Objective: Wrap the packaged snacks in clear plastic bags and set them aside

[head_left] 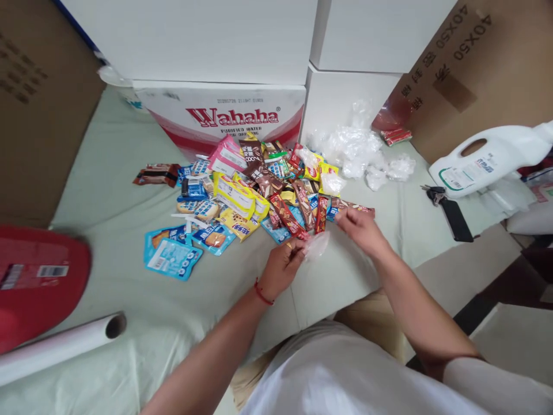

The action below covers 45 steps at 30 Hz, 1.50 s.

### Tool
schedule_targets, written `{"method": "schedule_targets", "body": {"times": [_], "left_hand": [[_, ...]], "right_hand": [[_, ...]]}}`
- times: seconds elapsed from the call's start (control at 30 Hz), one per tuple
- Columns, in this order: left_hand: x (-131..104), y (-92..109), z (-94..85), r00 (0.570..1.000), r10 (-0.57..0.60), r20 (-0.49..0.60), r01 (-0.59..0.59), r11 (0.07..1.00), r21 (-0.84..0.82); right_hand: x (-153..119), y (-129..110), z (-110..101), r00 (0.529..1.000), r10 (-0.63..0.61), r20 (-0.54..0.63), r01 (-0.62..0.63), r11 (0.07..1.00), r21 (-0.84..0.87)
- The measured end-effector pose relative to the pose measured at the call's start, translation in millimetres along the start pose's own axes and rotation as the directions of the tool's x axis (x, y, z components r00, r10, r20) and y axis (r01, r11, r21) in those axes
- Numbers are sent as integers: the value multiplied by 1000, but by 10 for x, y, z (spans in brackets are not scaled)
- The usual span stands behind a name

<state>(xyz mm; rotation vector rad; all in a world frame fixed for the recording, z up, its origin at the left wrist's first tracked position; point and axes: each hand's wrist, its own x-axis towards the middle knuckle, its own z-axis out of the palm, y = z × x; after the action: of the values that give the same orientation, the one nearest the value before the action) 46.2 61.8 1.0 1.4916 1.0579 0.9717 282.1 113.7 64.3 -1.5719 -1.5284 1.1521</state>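
Observation:
My left hand [283,266], with a red cord on the wrist, pinches the edge of a small clear plastic bag [318,246] just in front of the snack pile. My right hand [362,229] is to the right of the bag, its fingers pressed together close to a brown snack packet [354,207]; whether they grip anything is unclear. Red wafer bars [288,217], yellow packets [234,196], a pink packet [226,154] and brown cocoa packets [265,180] lie heaped beyond my hands. Light-blue biscuit packets [173,260] lie at the heap's left.
Crumpled clear plastic bags [352,147] lie behind the heap at right, before white boxes [348,98]. A Wahaha carton [224,115] stands behind. At right are a white jug [488,158] and keys with a black holder [453,214]; at left, a red container [43,282] and white roll [60,349].

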Motion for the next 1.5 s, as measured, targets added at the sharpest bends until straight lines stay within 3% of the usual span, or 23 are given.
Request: {"method": "schedule_targets", "body": {"times": [0.07, 0.17, 0.27, 0.4, 0.5, 0.57, 0.63, 0.73, 0.8, 0.9, 0.97, 1.07, 1.17, 1.23, 1.3, 1.4, 1.43, 1.5], "left_hand": [[10, 8, 2, 1000, -9, 28, 8, 1000, 27], [19, 31, -4, 999, -9, 52, 6, 998, 62], [27, 33, -15, 998, -17, 61, 13, 998, 63], [39, -7, -17, 996, -58, 62, 60, 997, -42], [48, -42, -12, 992, -111, 63, 121, 976, -182], [53, -61, -9, 988, -139, 66, 152, 957, -247], [55, -79, -8, 984, -164, 67, 176, 944, -279], [54, -109, -5, 982, -177, 60, 187, 940, -286], [52, -127, -2, 986, -154, 62, 165, 947, -275], [47, -142, -2, 990, -118, 80, 134, 962, -237], [43, -141, -4, 991, -110, 79, 124, 969, -214], [37, -130, -5, 992, -98, 74, 112, 967, -230], [34, -110, 2, 987, -117, 109, 143, 952, -272], [35, -87, 6, 983, -140, 117, 169, 942, -291], [38, -55, 4, 983, -151, 106, 177, 933, -312], [48, -4, -9, 982, -166, 88, 187, 915, -357], [51, 10, -14, 982, -173, 82, 191, 909, -371], [59, 28, -23, 979, -191, 68, 202, 896, -396]], "right_hand": [[482, -121, -87, 983, -147, -107, 114, 956, -270], [1220, -318, -18, 945, -296, -135, 165, 793, -586], [1750, -458, 219, 958, -280, -66, 158, 703, -693], [2030, -544, 406, 976, -207, 61, 179, 617, -766], [2115, -625, 220, 950, -312, 10, 204, 596, -777], [2186, -698, -45, 903, -428, -43, 239, 583, -777], [2242, -760, -352, 883, -459, -97, 219, 586, -780], [2197, -775, -715, 924, -331, -191, 57, 612, -789], [2054, -707, -809, 948, -279, -152, 49, 602, -797], [1732, -508, -727, 982, -170, 78, 165, 597, -785], [1522, -359, -601, 984, -72, 161, 172, 604, -778], [1335, -237, -489, 987, -45, 152, 148, 601, -785], [1356, -305, -603, 989, -38, 143, 135, 622, -771], [1455, -415, -770, 997, -32, 73, 74, 730, -679], [1544, -518, -922, 992, -56, -112, -4, 880, -475], [1454, -598, -951, 915, -144, -377, 67, 976, -208], [1330, -601, -888, 905, -167, -390, 110, 980, -163], [952, -569, -665, 943, -150, -297, 136, 988, -66]]}}
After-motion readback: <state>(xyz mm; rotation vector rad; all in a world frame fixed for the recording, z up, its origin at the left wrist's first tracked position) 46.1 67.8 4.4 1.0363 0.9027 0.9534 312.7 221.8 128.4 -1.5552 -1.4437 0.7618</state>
